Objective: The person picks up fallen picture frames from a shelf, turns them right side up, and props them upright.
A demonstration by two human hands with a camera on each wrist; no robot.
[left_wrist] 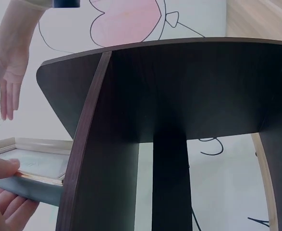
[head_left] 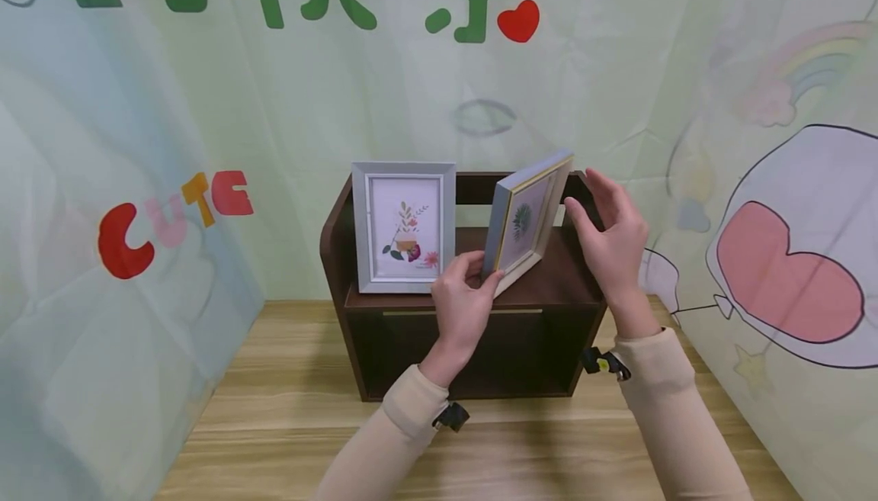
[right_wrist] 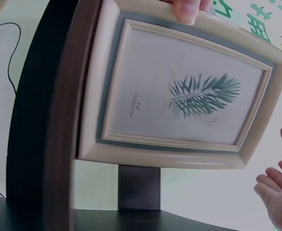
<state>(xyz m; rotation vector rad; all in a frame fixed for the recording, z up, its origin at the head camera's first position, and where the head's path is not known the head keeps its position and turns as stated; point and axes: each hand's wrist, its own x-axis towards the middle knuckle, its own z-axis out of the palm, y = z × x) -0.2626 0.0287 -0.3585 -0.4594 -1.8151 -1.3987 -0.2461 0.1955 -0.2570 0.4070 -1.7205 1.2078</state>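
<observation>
My left hand pinches the lower left edge of a cream picture frame with a green leaf print, thumb in front and fingers behind. That frame stands turned at an angle on the upper shelf of a dark brown rack. To its right, my right hand is raised apart from it, with fingers extended and nothing held. In the right wrist view the leaf print faces the camera. A grey picture frame with a flower print stands upright on the left half of the same shelf.
The rack stands on a wood-grain surface, with an open compartment below the shelf and raised side panels. A printed cloth backdrop hangs close behind it and on both sides.
</observation>
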